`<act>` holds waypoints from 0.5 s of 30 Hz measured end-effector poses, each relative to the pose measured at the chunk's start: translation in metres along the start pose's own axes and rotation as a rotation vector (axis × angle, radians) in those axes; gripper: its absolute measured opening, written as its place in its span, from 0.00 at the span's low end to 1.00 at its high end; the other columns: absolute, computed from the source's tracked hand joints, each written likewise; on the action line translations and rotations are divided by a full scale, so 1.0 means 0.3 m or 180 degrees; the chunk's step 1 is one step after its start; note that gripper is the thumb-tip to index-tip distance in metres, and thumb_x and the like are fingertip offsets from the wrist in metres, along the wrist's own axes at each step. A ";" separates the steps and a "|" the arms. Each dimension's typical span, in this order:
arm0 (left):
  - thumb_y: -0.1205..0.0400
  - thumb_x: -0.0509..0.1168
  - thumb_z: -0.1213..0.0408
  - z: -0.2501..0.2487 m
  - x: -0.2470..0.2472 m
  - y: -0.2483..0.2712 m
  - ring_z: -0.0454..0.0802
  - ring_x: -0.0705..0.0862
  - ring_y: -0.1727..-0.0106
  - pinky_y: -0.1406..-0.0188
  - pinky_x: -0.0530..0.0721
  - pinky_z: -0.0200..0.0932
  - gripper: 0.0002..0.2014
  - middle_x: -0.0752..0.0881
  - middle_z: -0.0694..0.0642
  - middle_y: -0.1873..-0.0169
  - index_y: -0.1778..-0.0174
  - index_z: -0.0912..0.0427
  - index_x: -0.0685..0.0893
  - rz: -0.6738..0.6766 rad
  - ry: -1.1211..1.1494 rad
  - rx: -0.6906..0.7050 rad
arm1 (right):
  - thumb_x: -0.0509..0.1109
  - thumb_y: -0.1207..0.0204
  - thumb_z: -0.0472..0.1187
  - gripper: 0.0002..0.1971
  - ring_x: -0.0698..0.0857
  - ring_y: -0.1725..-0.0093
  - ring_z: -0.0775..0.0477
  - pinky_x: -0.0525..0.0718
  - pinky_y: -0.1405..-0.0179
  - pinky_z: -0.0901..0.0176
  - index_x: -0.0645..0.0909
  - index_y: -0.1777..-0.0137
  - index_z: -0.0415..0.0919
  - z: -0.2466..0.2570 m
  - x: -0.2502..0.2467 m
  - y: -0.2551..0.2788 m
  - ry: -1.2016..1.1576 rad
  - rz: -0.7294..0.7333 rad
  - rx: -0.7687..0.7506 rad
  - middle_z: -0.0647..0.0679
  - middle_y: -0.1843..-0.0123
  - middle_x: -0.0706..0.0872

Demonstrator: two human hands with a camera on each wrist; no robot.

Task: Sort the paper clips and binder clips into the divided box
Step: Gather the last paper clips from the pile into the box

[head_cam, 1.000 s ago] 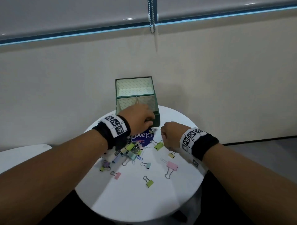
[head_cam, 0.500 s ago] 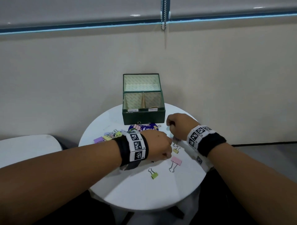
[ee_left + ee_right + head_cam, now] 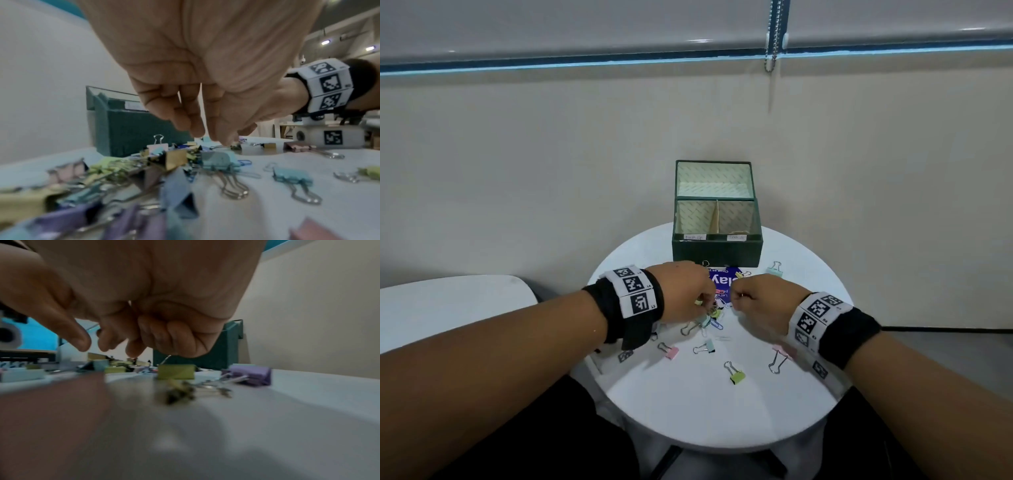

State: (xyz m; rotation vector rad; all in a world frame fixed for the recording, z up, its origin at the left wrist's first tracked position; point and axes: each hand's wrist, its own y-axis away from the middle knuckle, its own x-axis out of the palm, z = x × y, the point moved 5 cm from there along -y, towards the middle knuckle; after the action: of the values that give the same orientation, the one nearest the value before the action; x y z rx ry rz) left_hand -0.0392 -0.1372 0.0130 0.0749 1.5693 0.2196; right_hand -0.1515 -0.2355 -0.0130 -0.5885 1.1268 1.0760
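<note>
Both forearms reach in from the near edge over the round white desk (image 3: pixel 709 411), palms down, black wristbands with white tag blocks on each wrist. Left hand (image 3: pixel 683 291) sits over the clip pile, fingers bunched and pointing down, tips (image 3: pixel 218 138) at the heap; whether they pinch a clip, cannot tell. Right hand (image 3: pixel 760 301) is just beside the left, knuckles nearly meeting it, outer fingers curled into the palm, thumb and forefinger (image 3: pixel 82 340) apart and pointing down; a thin wire shows under the curled fingers, grip unclear, cannot tell.

Dark green divided box (image 3: pixel 717 251) stands at the far side of the desk, lid up against the wall, two front compartments with a centre divider and a white label on each. Contents are too small to read.

A heap of pastel binder clips and coloured paper clips (image 3: pixel 710 318) lies under and between the hands, partly on a blue printed card (image 3: pixel 722 279); its count is not readable.

Loose binder clips apart from the heap, five counted in the head view:
- green binder clip (image 3: pixel 736 375)
- mint binder clip (image 3: pixel 707 346)
- pink binder clip (image 3: pixel 669 351)
- larger pink binder clip (image 3: pixel 780 358), partly under the right wrist
- mint binder clip by the box (image 3: pixel 774 270)
</note>
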 end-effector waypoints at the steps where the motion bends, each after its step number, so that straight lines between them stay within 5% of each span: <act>1: 0.20 0.68 0.53 0.016 0.008 0.004 0.47 0.82 0.48 0.47 0.85 0.48 0.05 0.83 0.44 0.53 0.51 0.44 0.87 0.0134 -0.0069 -0.0087 | 0.62 0.20 0.47 0.07 0.84 0.56 0.50 0.82 0.58 0.56 0.81 0.57 0.52 0.020 0.010 0.006 0.0042 0.0032 -0.0008 0.58 0.60 0.85; 6: 0.19 0.69 0.50 0.091 0.022 0.040 0.49 0.80 0.43 0.43 0.81 0.47 0.15 0.78 0.45 0.49 0.36 0.37 0.84 0.0421 0.0033 -0.0284 | 0.73 0.25 0.59 0.12 0.83 0.47 0.52 0.85 0.46 0.54 0.83 0.41 0.66 0.084 0.070 0.004 0.0320 0.0276 -0.0150 0.61 0.43 0.86; 12: 0.19 0.69 0.50 0.188 0.008 0.076 0.48 0.82 0.48 0.46 0.82 0.44 0.15 0.81 0.46 0.48 0.36 0.38 0.85 0.0409 0.0098 -0.0541 | 0.71 0.23 0.54 0.04 0.85 0.51 0.53 0.86 0.53 0.58 0.85 0.50 0.60 0.062 0.059 -0.008 0.0183 0.0113 -0.0111 0.62 0.51 0.86; 15: 0.19 0.70 0.51 0.216 -0.005 0.091 0.47 0.82 0.46 0.45 0.82 0.45 0.15 0.81 0.44 0.46 0.36 0.38 0.85 0.0337 0.0212 -0.0627 | 0.73 0.25 0.56 0.08 0.84 0.47 0.55 0.84 0.51 0.58 0.85 0.47 0.63 0.069 0.058 0.002 0.0162 0.0139 -0.0150 0.65 0.47 0.85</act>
State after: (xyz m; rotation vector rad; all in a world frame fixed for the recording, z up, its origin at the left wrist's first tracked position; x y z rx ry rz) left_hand 0.0227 -0.1047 0.0198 -0.0036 1.6036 0.4626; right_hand -0.1425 -0.2114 -0.0216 -0.6340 1.1656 1.1333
